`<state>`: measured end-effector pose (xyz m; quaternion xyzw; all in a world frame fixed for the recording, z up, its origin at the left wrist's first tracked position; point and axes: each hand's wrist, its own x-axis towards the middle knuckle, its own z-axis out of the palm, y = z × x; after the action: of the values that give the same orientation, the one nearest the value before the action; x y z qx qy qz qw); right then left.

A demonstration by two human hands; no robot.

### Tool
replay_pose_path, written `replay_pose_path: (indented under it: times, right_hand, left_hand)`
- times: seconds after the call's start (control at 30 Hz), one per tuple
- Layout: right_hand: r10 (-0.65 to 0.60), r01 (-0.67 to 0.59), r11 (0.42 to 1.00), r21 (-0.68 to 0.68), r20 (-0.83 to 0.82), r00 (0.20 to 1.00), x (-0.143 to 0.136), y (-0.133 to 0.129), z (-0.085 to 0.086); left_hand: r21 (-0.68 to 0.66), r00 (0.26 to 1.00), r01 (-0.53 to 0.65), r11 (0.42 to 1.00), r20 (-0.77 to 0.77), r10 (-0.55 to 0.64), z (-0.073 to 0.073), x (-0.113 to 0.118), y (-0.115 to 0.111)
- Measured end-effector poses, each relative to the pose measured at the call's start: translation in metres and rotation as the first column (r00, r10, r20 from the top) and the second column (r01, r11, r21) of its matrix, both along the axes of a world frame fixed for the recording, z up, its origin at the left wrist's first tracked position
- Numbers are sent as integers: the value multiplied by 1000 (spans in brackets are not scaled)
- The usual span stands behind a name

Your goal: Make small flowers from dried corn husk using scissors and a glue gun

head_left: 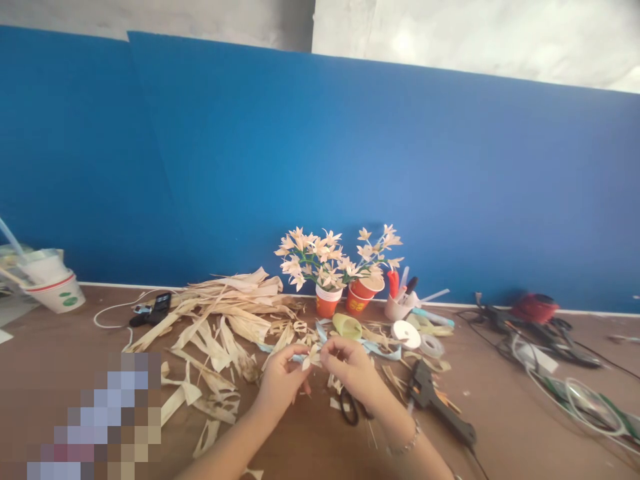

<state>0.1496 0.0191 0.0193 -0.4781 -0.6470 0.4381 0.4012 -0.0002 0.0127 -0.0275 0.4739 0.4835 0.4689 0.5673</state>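
Between my two hands is a small cream flower (312,359) with pointed petals, which look cut from dried husk. My left hand (281,381) is closed, thumb and finger pinching the flower from the left. On the other side, the fingers of my right hand (352,371) are pinched together at its petals. Black-handled scissors (349,408) lie partly hidden below my right hand. Right of that wrist rests a black glue gun (440,403). Dried husk strips (220,343) are heaped to the left of my hands.
Behind my hands, finished flower sprays (317,257) stand in red paper cups (326,304). A tool cup (399,305), a white tape roll (405,335) and a yellow-green cup (347,326) are nearby. Cables (545,383) tangle at right; a drink cup (56,293) stands left. A blue panel (320,153) closes off the back.
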Motion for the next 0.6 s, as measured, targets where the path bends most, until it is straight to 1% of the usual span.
replay_pose_path:
  times: [0.07,0.13,0.2,0.27,0.37,0.5,0.6]
  right_hand:
    - [-21,18,999,46,62,998,0,-1,1]
    - [-39,34,997,70,84,996,-1,-2,2]
    - [-44,39,997,59,88,995,-2,-2,2]
    - [-37,33,999,40,94,995,-2,-2,1]
    - [-29,25,999,37,103,994,-1,-1,0]
    - [-23,21,999,29,93,995,0,0,-2]
    - [-17,19,999,-31,53,998,0,1,-4]
  left_hand:
    - [-3,1000,-12,1000,-26,12,0,0,0]
    - [-5,999,-36,999,-7,36,0,1,0]
    - [8,997,-59,998,40,59,0,3,0]
    - [53,995,-77,996,71,73,1,4,0]
    - [114,996,-76,991,64,69,2,4,1]
    - [99,997,-52,994,64,45,1,4,2]
    - [93,995,-90,992,42,86,-1,2,2]
